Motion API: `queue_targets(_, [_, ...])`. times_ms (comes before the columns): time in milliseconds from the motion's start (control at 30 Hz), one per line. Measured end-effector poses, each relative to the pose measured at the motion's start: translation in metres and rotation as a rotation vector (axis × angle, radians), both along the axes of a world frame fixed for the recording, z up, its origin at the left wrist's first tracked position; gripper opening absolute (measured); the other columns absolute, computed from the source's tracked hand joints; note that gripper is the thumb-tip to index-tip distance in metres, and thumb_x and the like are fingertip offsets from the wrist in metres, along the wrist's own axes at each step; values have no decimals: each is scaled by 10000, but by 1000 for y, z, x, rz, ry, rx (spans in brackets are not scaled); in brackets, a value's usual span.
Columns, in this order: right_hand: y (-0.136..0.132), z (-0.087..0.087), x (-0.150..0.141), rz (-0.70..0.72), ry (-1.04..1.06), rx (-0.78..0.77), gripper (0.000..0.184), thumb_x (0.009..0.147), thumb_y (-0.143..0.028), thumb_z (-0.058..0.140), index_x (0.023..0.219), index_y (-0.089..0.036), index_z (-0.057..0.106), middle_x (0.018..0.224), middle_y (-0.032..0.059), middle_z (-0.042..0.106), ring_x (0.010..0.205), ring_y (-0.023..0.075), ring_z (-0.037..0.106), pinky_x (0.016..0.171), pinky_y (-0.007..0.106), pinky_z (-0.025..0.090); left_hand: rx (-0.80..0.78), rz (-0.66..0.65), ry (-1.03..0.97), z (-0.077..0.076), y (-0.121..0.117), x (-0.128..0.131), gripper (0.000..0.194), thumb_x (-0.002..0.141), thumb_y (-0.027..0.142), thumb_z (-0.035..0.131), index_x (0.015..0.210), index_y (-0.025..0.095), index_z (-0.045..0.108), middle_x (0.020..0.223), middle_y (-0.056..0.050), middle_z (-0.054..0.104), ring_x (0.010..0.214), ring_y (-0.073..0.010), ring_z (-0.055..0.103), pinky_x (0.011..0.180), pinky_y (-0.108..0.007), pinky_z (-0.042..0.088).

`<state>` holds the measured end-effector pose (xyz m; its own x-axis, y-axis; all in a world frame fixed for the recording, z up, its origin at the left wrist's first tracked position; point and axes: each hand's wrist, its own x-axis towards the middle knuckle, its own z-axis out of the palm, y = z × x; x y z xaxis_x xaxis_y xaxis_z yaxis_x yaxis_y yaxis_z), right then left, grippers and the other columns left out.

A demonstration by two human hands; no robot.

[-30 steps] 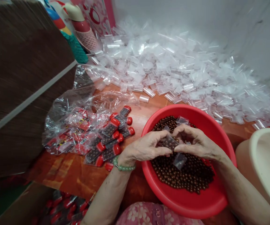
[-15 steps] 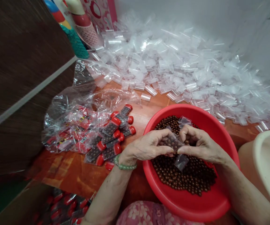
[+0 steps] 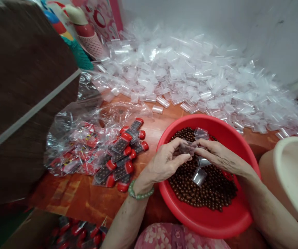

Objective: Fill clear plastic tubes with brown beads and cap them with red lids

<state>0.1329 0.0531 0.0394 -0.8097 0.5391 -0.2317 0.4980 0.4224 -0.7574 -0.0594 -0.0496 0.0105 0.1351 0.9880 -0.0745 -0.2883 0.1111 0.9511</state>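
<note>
Over the red basin [image 3: 208, 230], my left hand [image 3: 164, 162] grips a small clear plastic case [image 3: 187, 148] between thumb and fingers. Dark balls show through its wall. My right hand [image 3: 218, 157] has its fingertips closed at the right end of the same case, partly covering it. Below both hands lies a heap of shiny brown balls [image 3: 208, 190] in the basin. Empty clear sleeves lie on the balls, one [image 3: 199, 176] under the hands and another [image 3: 200, 132] near the far rim.
Left of the basin are several filled cases with red caps [image 3: 121, 143], beside a clear bag of red pieces [image 3: 86, 145]. A large pile of clear sleeves [image 3: 180, 69] spreads along the wall. A cream tub [image 3: 280, 162] stands right; a box of capped cases [image 3: 78, 231] is below left.
My right hand's fingers have straightened somewhat along the case, and the case has turned more level. Another clear sleeve shows beneath the right fingers. The whole view has shifted slightly.
</note>
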Motion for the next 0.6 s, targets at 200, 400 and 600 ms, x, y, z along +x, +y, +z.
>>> queue_targets(200, [8, -2, 31, 112, -196, 153, 181, 929, -246, 546, 1059, -210, 666, 977, 63, 709, 876, 215, 645, 795, 329, 480, 46, -49, 126, 2, -4, 6, 202, 919, 301, 594, 1066, 162, 588, 998, -67, 691, 909, -170, 637, 839, -302, 491])
queue_targets(400, [-4, -26, 34, 230, -356, 347, 290, 782, -59, 604, 1044, -167, 667, 1033, 113, 674, 996, 271, 599, 877, 401, 472, 60, -3, 209, -2, -1, 8, 207, 910, 306, 618, 1052, 155, 614, 964, -57, 685, 897, -170, 630, 825, -297, 482])
queue_targets(600, [-8, -34, 33, 245, -408, 427, 293, 822, -133, 640, 1114, -139, 622, 1095, 147, 656, 1061, 318, 560, 946, 479, 455, 63, -21, 128, -8, 0, 7, 196, 908, 311, 615, 1036, 162, 605, 952, -53, 676, 929, -184, 636, 858, -315, 486])
